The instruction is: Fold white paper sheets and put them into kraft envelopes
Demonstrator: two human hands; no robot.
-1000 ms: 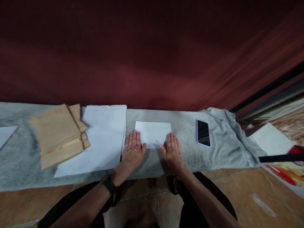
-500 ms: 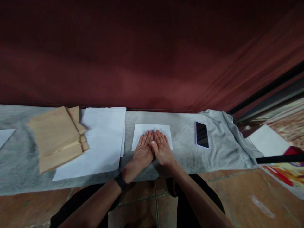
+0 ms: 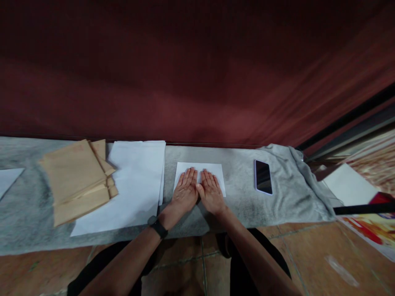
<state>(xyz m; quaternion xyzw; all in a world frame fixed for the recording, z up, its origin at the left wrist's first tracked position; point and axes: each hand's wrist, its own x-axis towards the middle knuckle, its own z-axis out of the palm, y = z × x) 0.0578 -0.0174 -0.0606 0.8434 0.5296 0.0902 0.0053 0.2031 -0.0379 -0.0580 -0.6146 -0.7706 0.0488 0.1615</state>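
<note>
A phone [image 3: 263, 177] with a pale purple edge lies on grey cloth [image 3: 298, 193], with a dark red surface [image 3: 185, 102] behind, brown floor tiles [image 3: 311, 250] below and a colourful printed sheet [image 3: 375, 232] at far right.

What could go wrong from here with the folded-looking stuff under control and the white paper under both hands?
The left hand and right hand press the small white paper on a wrinkled gray cloth, so it might shift or crease. The brown paper pile overlaps the large white sheets; pulling a sheet could drag it.
</note>
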